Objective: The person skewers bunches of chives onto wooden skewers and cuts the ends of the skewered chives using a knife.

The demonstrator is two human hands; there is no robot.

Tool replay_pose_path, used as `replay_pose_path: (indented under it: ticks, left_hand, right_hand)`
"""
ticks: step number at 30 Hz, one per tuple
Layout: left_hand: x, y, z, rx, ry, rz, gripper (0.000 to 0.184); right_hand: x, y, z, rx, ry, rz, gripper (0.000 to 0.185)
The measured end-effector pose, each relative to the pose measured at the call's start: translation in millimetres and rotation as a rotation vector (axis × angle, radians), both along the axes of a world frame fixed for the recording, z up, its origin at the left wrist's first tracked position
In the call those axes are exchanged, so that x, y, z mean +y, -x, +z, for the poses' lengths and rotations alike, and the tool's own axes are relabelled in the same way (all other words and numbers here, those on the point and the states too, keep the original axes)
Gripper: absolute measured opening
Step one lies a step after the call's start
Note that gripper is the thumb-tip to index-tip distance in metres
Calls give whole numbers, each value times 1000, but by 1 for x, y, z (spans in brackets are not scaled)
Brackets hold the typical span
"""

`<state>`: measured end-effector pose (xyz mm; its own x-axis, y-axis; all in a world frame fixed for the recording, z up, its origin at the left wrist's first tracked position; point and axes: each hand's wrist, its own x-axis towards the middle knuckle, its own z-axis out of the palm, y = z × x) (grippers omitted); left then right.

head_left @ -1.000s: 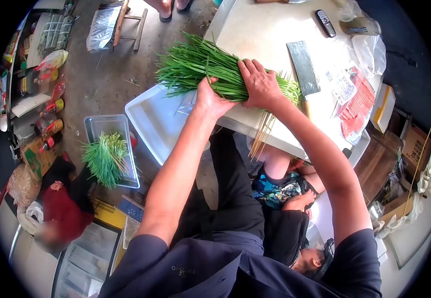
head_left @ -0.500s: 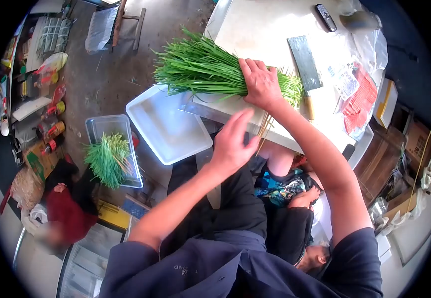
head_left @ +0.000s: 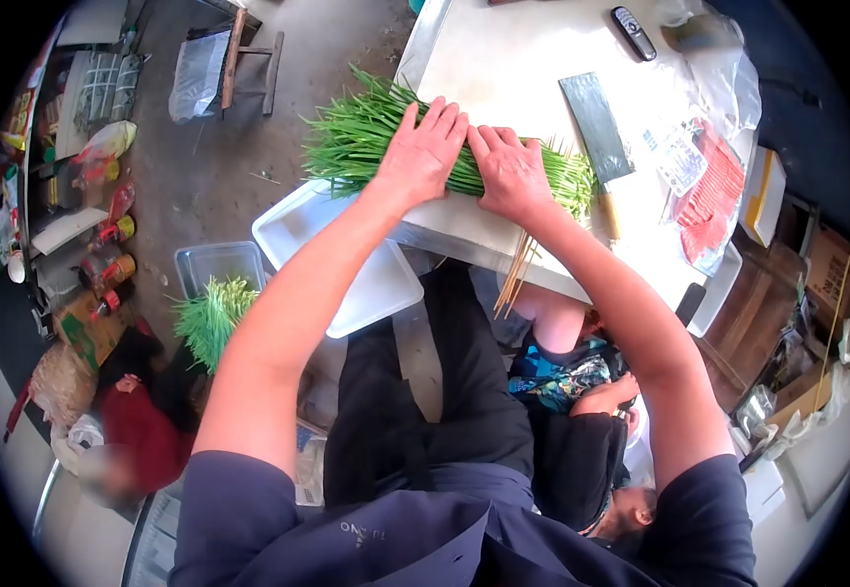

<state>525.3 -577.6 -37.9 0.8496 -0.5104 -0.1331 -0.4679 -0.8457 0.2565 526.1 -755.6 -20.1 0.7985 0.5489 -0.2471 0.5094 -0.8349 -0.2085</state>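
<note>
Two hands lie side by side on one thick bunch of green stalks [head_left: 356,137], which rests across the near left corner of the pale counter [head_left: 493,68], its leafy ends reaching out past the left edge near the white tub [head_left: 378,293]. The left grip [head_left: 417,164] is spread, fingers stretched out and slightly parted over the middle of the bunch. The right grip [head_left: 515,178] bends over the bunch nearer its paler ends; whether it pinches the stalks or only presses on them, I cannot tell.

For steady handling, even pressure from both palms seems best: firm enough to stop stalks from rolling loose, light enough not to bruise them. Cupping the sides, rather than only pushing down, should hold the bunch compact and its ends level. The overhanging leaves look the likeliest to splay, so the left grip might gather them inward.

Care is due on the right, where a cleaver [head_left: 596,127] lies flat just beside the pale ends, its wooden handle [head_left: 609,213] towards the person. Thin sticks [head_left: 515,276] jut past the near edge below the right grip and could easily be snagged by a wrist.
</note>
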Motion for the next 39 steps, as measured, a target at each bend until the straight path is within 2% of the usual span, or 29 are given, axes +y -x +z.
replay_pose_path:
  ticks: [3,4,5,7,8,9,12,13,15,17,19,21,23,24,26,28,31,37,39]
  left_hand:
    - [15,-4,-3,8,-53,-73,104]
    - [19,-3,-4,-43,-17,-88,96]
    - [22,-3,-4,-46,-19,-91,96]
    - [25,1,-1,-6,44,12,84]
    - [24,0,0,-4,43,9,84]
    - [24,0,-1,12,33,14,73]
    - [26,-3,-1,-17,62,26,44]
    - [26,-4,-2,-24,68,19,44]
    - [26,-3,-3,16,91,37,48]
    - [27,-3,-3,8,118,36,49]
    - [26,-3,-5,24,106,42,50]
    - [26,-5,-7,11,90,40,51]
    - [28,-5,-7,0,78,2,55]
    - [28,-4,-7,-1,81,1,55]
    - [28,-5,-7,27,51,2,56]
    - [28,-5,-7,19,46,4,56]
    - [26,-5,-10,10,22,9,55]
    - [25,-5,-12,8,8,17,54]
    - [25,-6,-11,10,14,21,53]
  right_hand:
    - [-1,3,-1,-56,-49,-9,76]
    - [-1,4,-1,-56,-52,-11,76]
    - [-1,3,0,-46,-55,-10,76]
    - [-2,1,3,-34,-57,-11,77]
    - [-2,1,4,-13,-42,-7,81]
    - [-3,2,4,10,-27,-4,86]
    - [-3,0,0,24,-7,-8,86]
    - [-4,0,0,16,-1,-15,86]
    - [-2,1,2,-29,-62,-14,74]
    - [-5,-3,10,22,-16,-4,74]
    - [-14,-5,15,-12,-125,102,80]
    - [-24,-2,25,-94,-196,108,79]
    - [-41,3,54,-108,-356,-6,70]
    - [-54,10,63,-175,-407,-106,53]
    - [-87,25,51,-320,-439,-350,36]
    - [-122,39,31,-386,-314,-544,35]
    - [-147,55,10,-320,-133,-676,35]
    - [-150,47,-13,-152,15,-694,26]
    - [-152,40,-23,-184,17,-673,25]
